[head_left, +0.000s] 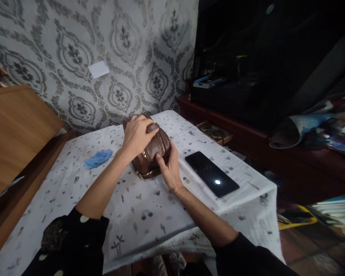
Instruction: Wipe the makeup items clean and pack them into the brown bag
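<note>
A small brown leather bag (153, 150) with gold zippers sits on the cloth-covered table. My left hand (138, 134) is closed over its top, with a brown strap or tab by the thumb and index finger; the other fingertips are partly hidden behind the bag. Along the bag's right side, my right hand (170, 168) grips it, thumb pressed on the near face and fingers out of sight behind. To the right of that hand lies a black smartphone (211, 172), screen up. A crumpled blue cloth (98, 159) rests left of my left forearm.
White printed fabric (140, 237) covers the table and hangs over its near edge. Patterned wallpaper stands behind. On the left is a wooden panel (20, 126). A dark red cabinet (241, 145) with an open drawer (214, 132) borders the right, below a large black screen (261, 57).
</note>
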Motion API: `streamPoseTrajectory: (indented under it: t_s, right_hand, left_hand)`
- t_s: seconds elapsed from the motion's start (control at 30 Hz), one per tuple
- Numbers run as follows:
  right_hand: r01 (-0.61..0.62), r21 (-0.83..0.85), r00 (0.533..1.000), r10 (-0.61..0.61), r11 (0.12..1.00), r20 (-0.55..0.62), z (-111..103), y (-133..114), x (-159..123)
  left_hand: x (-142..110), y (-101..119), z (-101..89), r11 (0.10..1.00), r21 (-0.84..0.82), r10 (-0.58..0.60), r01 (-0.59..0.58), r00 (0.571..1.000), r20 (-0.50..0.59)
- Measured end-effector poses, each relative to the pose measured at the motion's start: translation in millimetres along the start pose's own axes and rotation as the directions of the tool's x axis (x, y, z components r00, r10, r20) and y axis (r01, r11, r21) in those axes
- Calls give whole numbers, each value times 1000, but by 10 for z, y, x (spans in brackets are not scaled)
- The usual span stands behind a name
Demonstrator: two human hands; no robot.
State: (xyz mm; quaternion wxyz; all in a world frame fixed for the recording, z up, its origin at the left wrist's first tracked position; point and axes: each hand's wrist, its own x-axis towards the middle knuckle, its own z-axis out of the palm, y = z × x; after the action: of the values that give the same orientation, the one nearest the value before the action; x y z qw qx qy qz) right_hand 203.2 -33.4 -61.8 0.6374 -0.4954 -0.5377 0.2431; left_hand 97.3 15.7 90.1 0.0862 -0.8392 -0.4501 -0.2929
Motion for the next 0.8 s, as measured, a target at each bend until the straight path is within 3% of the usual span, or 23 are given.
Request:
streamPoseTrajectory:
  t_s: [0.13, 0.3, 0.4, 0.57, 0.8]
  right_hand:
    - [18, 15, 1000, -18, 1000, -13, 20, 11, -3]
    - [21, 0, 1000, -21, 1000, -7, 28, 11, 4]
    - [22, -4, 1000, -22, 1000, -9, 15, 2, 7]
    - [34, -3, 999, -34, 999, -14, 7, -15, 12]
    - [12, -5, 1000, -12, 1000, 22, 13, -1, 18]
  left_hand:
    - [140, -36, 96, 994, -40, -100, 98, 994, -39]
    - [196, -130, 185, 905, -329, -294, 268, 955, -32]
    - [179, -101, 202, 897, -379, -258, 229, 966, -27]
    - [126, -13, 142, 949, -303, -99, 83, 994, -40]
    - [-15, -253, -169, 923, -354, -132, 149, 989, 73]
